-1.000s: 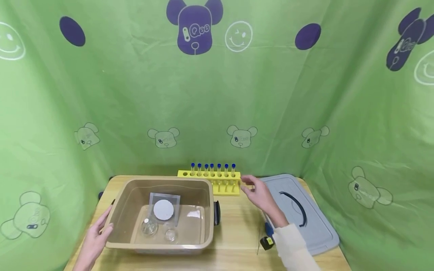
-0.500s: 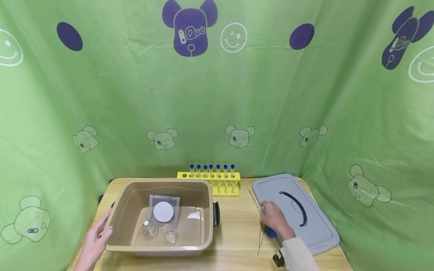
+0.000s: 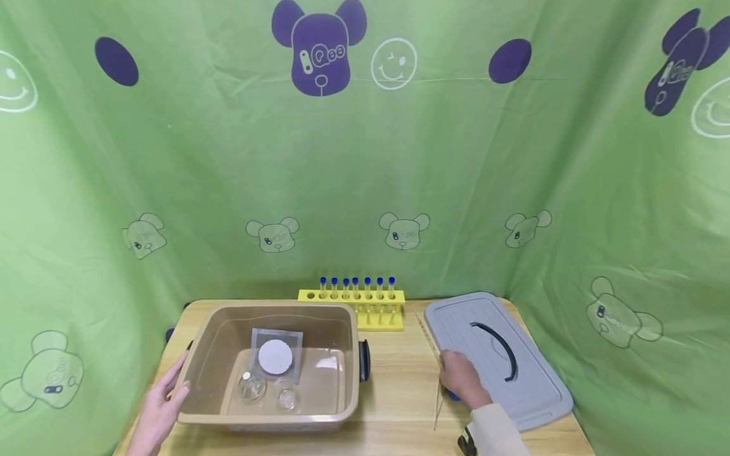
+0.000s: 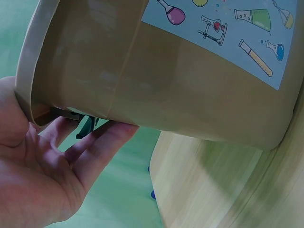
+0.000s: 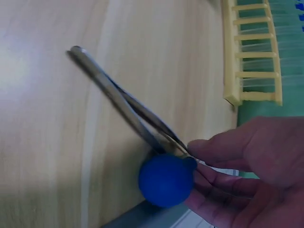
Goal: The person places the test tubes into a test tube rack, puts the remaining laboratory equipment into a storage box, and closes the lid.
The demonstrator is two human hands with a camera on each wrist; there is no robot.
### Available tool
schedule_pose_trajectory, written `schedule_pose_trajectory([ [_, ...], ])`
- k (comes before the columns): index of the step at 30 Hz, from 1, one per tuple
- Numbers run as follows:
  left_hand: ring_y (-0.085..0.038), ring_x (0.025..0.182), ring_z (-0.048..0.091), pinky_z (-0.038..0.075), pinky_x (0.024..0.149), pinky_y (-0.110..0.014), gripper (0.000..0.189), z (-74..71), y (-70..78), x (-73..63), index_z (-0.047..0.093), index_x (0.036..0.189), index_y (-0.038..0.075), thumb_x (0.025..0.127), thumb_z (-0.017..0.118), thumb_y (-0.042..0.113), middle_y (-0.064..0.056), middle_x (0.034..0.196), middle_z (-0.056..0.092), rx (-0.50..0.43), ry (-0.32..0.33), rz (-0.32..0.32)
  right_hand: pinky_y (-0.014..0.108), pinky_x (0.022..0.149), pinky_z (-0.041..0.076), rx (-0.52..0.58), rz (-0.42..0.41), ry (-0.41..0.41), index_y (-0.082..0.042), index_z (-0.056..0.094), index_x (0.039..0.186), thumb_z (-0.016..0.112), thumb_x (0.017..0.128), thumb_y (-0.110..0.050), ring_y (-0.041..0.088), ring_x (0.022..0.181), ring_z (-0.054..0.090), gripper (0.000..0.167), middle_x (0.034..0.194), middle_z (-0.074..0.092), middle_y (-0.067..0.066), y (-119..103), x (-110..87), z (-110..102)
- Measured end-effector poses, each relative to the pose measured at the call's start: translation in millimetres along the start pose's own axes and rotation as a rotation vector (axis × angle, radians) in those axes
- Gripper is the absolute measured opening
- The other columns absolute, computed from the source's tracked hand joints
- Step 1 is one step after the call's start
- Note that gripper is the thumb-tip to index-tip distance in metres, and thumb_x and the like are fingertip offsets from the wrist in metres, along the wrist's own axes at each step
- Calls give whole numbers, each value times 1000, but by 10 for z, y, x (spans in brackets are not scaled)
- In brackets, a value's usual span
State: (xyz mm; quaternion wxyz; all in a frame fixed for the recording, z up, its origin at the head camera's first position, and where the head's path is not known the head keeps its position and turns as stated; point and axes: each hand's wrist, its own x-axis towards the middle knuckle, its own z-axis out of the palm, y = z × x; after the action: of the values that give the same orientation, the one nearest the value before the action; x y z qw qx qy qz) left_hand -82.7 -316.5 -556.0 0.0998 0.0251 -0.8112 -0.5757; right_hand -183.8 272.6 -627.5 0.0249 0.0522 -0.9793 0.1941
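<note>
At the brown plastic tub (image 3: 199, 361) my left hand (image 3: 160, 405) rests along the left rim. In the left wrist view its straight fingers (image 4: 102, 154) touch the outer wall below the black handle. My right hand (image 3: 461, 378) is low over the table beside the grey lid (image 3: 530, 386). Its thumb and fingers are at the neck of a blue rubber bulb (image 5: 166, 180); whether they pinch it, I cannot tell. Metal tweezers (image 5: 116, 102) lie against the bulb, their far end near the thumb. A thin, graduated rod (image 3: 426, 332) extends from beside this hand toward the back.
Inside the tub are a small glass flask (image 3: 251, 385), a small glass dish (image 3: 287, 398) and a white disc (image 3: 275, 356) on a clear packet. Behind stands a yellow rack (image 3: 379, 322) with several blue-capped tubes. A black object (image 3: 466, 443) sits by the right sleeve.
My right hand has left the rack's right end and come down toward the front, to the bulb beside the lid. The left hand stays at the tub's rim.
</note>
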Motion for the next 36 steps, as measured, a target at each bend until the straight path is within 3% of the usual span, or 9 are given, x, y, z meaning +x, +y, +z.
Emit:
schedule_pose_trajectory([
  [7,5,96,64,64,72,-30,55,21,5,2,35,157,2,105,52,1,33,125,46,10,8,2,50,49,53,-93,-21,38,-5,54,71,61,78,12,37,60,61,19,68,62,17,-56,-28,41],
  [9,5,96,63,64,72,-30,55,25,9,0,34,157,2,105,52,1,22,135,46,18,2,-5,49,47,51,-87,-19,37,-5,53,70,61,76,13,35,58,60,21,66,60,15,-79,-48,5],
  [11,5,96,63,64,72,-30,55,28,12,-2,32,157,1,105,51,1,3,144,45,26,-4,-16,47,46,51,-73,-17,33,-5,53,70,61,72,14,32,56,57,21,64,58,14,-97,-66,-53],
  [14,5,95,63,64,72,-31,56,26,18,-1,31,158,1,105,50,2,-21,146,36,28,-9,-31,46,48,52,-23,11,35,-1,60,76,62,71,12,30,58,57,14,67,61,14,-131,-95,-186],
  [20,7,94,62,64,71,-31,57,5,29,17,30,159,2,106,51,2,-9,146,37,34,-10,-47,51,63,59,55,56,110,6,73,101,65,80,4,33,74,67,23,82,71,13,-229,-191,-501],
  [23,9,93,60,64,71,-30,57,-4,47,28,29,158,1,105,50,2,-18,149,36,39,-17,-48,47,60,57,61,26,183,2,74,101,67,82,1,25,69,64,20,78,70,7,-332,-217,-687],
  [25,10,93,60,64,71,-29,57,-11,60,29,29,158,-1,105,50,1,-27,150,35,43,-21,-49,45,58,55,56,-10,245,0,76,103,68,84,1,22,68,63,20,78,70,5,-434,-211,-824],
  [30,9,94,60,63,71,-28,56,-16,70,21,29,157,-4,105,49,0,-31,150,35,50,-22,-51,45,57,56,35,-145,397,-6,78,104,71,85,1,22,70,67,21,82,74,5,-854,-175,-1220],
  [36,9,93,60,64,72,-30,56,-7,54,14,29,157,-3,105,49,1,-29,149,36,46,-16,-72,38,59,60,39,-302,395,-7,77,109,77,87,-1,23,75,68,23,92,74,7,-1558,-137,-1650],
])
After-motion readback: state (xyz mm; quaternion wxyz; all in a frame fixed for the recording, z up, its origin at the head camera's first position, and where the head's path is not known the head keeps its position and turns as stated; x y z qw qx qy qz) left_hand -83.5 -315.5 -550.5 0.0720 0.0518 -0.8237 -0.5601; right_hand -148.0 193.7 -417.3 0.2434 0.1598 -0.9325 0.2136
